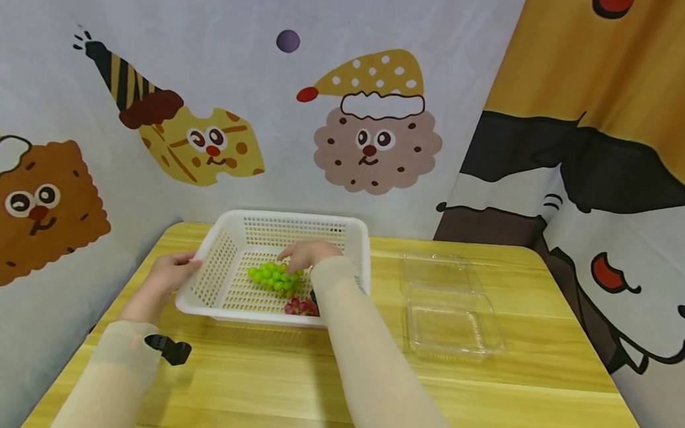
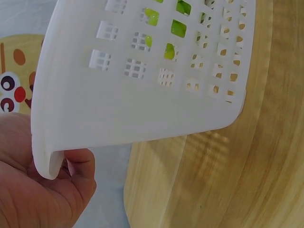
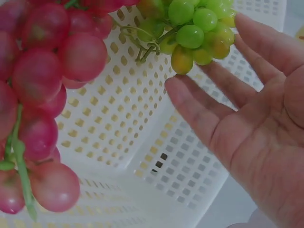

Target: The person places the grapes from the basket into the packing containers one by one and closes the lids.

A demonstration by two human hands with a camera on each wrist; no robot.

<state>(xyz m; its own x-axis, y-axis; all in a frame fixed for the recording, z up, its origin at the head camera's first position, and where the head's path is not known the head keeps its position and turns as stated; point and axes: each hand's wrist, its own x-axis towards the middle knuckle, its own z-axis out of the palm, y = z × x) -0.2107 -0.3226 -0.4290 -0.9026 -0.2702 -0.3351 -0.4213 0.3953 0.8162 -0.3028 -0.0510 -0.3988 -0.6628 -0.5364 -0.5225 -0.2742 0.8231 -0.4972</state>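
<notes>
The left hand (image 1: pixel 168 273) grips the white basket (image 1: pixel 252 316) by its left rim; the right arm (image 1: pixel 374 355) stretches over it, right hand (image 1: pixel 310 255) wide, fingers parted close to green grapes (image 1: pixel 275 277) inside, near red grapes (image 1: pixel 297 307).

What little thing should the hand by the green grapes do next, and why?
I'd probably curl the right hand gently around the green grapes: it's open right beside them, while the left hand grips the white plastic basket by its rim, perhaps steadying it.

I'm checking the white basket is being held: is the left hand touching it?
Touching. The left wrist view shows the left hand gripping the white basket by its rim.
</notes>
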